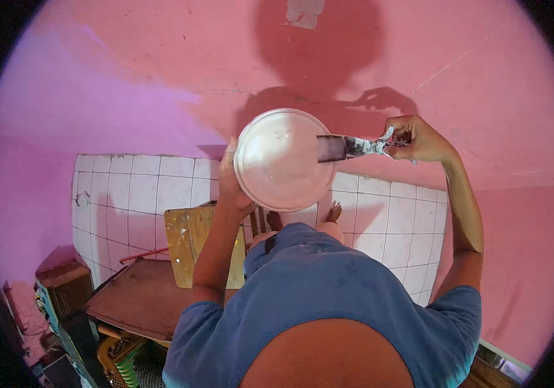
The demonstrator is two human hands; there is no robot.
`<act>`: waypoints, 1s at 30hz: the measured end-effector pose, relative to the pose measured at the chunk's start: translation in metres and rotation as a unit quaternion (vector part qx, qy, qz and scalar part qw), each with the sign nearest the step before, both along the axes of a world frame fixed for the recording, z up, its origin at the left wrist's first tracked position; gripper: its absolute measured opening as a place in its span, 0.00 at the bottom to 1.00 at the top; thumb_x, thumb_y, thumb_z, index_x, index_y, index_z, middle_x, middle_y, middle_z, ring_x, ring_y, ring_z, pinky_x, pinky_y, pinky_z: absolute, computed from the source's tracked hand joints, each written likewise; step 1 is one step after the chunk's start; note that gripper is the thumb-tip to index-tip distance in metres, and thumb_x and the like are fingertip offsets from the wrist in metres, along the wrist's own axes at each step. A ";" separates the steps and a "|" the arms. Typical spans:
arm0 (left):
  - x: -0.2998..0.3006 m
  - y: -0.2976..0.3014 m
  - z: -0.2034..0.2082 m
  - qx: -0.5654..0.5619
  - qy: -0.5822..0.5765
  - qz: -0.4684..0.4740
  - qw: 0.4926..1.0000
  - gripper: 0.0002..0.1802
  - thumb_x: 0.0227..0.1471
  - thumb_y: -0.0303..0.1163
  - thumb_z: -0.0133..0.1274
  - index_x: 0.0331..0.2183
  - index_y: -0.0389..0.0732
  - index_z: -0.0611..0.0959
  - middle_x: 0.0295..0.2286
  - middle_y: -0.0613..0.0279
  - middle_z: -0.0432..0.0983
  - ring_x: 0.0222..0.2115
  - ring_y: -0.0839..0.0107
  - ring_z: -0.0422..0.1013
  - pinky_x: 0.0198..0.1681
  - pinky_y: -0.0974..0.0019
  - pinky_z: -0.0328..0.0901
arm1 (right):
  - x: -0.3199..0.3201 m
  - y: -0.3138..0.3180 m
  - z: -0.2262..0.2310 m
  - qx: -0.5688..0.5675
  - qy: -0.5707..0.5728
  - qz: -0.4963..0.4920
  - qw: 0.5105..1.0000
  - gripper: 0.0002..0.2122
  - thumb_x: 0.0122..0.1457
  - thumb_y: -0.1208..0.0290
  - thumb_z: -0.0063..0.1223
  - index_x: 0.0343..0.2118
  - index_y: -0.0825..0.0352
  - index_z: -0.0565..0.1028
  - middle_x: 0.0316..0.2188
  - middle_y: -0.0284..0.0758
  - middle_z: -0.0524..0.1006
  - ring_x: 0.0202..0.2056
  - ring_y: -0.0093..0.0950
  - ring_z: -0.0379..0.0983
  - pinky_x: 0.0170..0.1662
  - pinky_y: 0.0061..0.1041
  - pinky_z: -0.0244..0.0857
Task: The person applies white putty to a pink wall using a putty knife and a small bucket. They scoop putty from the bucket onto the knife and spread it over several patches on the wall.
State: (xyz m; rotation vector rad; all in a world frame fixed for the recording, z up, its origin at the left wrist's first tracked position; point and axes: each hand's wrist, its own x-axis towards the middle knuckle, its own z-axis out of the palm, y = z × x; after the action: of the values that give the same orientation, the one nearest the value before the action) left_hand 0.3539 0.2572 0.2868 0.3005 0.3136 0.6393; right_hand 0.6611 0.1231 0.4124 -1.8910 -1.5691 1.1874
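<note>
My left hand grips the left edge of a round white plastic lid, which is held up in front of me near the pink wall. A few small marks show on the lid's pale surface. From the right, my right hand is closed around the handle of a putty knife smeared with white paste. Its wide dark blade overlaps the lid's right part; I cannot tell whether it touches. White smears also cover the handle by my fingers.
Beyond the lid rises a pink wall, with purple paint on the left. White tiles cover the floor around my feet. At lower left stand a wooden board, a brown-topped table and a brown cabinet.
</note>
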 end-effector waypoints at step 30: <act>0.063 -0.007 -0.023 -0.017 -0.097 -0.050 0.994 0.35 0.59 0.52 0.30 0.55 0.33 0.62 0.53 0.47 0.62 0.53 0.55 0.61 0.56 0.52 0.56 | 0.005 -0.087 -0.093 0.355 -0.400 -0.113 0.838 0.15 0.40 0.74 0.63 0.33 0.64 0.73 0.26 0.38 0.71 0.34 0.36 0.67 0.35 0.34 0.60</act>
State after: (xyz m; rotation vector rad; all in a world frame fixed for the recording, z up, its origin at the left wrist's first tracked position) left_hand 0.4165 0.2506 0.2636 0.2191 0.1225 0.5581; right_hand 0.6657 0.0358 0.3194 -2.0005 -1.7227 -0.3765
